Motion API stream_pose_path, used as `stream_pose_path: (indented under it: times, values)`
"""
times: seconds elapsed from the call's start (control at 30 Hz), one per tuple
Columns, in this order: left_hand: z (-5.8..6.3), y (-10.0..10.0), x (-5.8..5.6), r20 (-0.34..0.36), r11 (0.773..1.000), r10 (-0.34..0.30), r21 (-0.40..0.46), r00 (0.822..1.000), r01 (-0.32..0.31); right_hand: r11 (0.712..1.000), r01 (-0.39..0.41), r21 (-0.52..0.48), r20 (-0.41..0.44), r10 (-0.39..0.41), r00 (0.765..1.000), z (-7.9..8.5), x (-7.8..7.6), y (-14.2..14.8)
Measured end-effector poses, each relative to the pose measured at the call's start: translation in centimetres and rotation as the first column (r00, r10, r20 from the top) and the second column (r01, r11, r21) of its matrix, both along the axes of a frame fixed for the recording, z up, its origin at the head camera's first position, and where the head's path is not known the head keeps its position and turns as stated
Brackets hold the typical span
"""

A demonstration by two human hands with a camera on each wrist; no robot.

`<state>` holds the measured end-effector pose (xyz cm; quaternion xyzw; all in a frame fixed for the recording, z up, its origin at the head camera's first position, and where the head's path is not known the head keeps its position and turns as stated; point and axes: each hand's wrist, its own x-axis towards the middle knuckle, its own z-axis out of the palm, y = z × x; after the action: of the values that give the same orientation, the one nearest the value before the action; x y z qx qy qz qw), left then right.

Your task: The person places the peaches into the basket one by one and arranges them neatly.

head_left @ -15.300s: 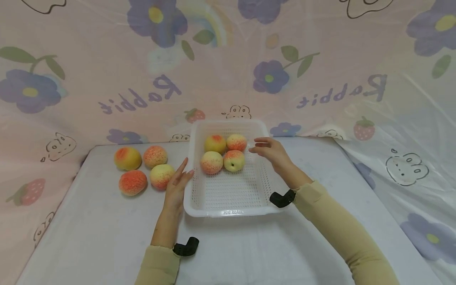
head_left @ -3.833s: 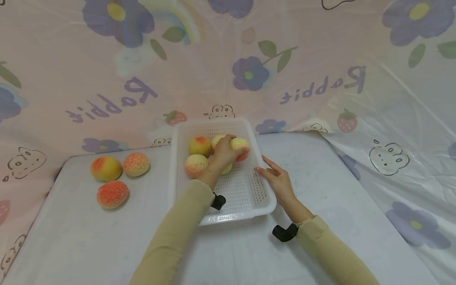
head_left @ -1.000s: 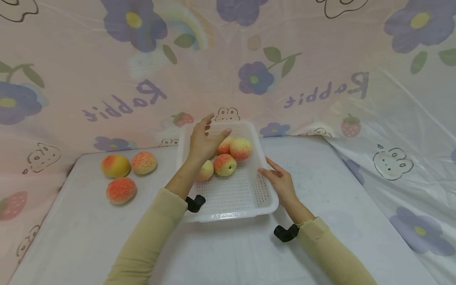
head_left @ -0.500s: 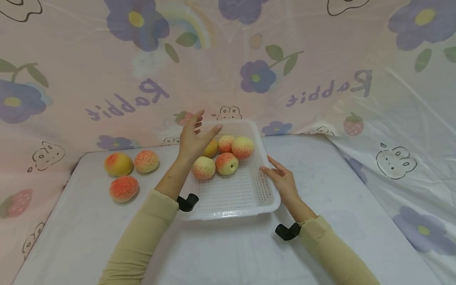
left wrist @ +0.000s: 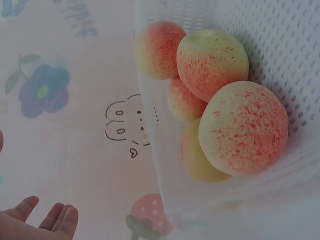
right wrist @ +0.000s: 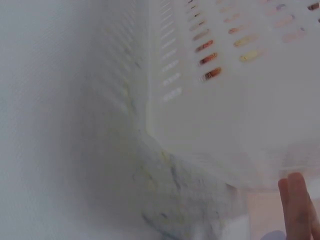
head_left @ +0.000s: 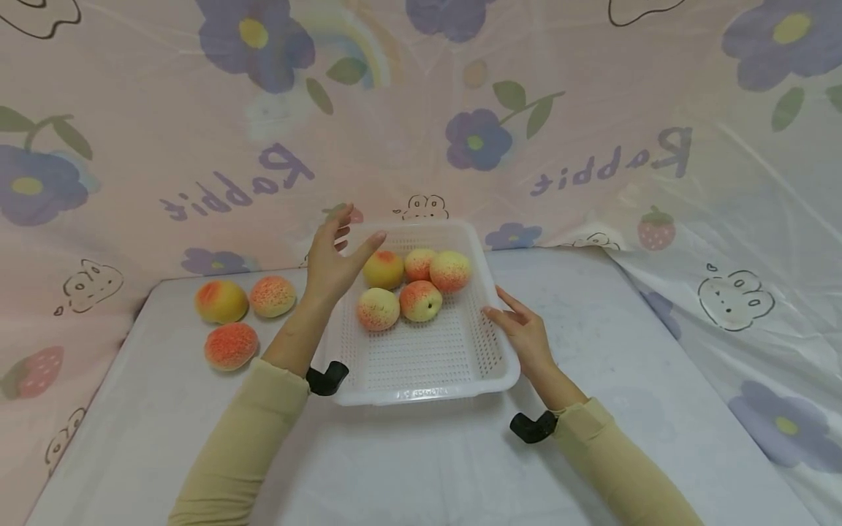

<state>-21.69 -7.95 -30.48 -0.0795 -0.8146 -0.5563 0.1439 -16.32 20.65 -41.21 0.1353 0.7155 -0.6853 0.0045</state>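
Observation:
A white plastic basket (head_left: 421,358) with perforated walls holds several red-and-yellow peaches; one is a speckled pale peach (head_left: 378,310), also large in the left wrist view. My left hand (head_left: 332,267) is raised over the basket's left rim, thumb and fingers spread and holding nothing. In the left wrist view only its fingertips (left wrist: 65,218) show, away from the fruit. My right hand (head_left: 526,337) touches the basket's right side, thumb at the rim and fingers extended along the outer wall. The right wrist view shows straight fingers (right wrist: 297,205) by that wall.
Left of the basket, a yellow peach (head_left: 221,301), a speckled peach (head_left: 272,296) and a red peach (head_left: 231,346) lie on the white-covered table (head_left: 421,460). A printed cloth (head_left: 408,131) hangs behind the table.
Since the earliest frame, one peach has moved from the table into the basket, carried by my left hand. In the last second that hand has moved left, uncovering the yellow peach; my right hand stays put.

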Motion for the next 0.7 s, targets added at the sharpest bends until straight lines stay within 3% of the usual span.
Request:
stream_pose_path:
  times: [0.7]
  values:
    - [-1.0, -3.9, 0.4, 0.034, 0.99, 0.121, 0.073, 0.992, -0.123, 1.0, -0.005, -0.012, 0.001, 0.005, 1.0, 0.1, 0.0, -0.1]
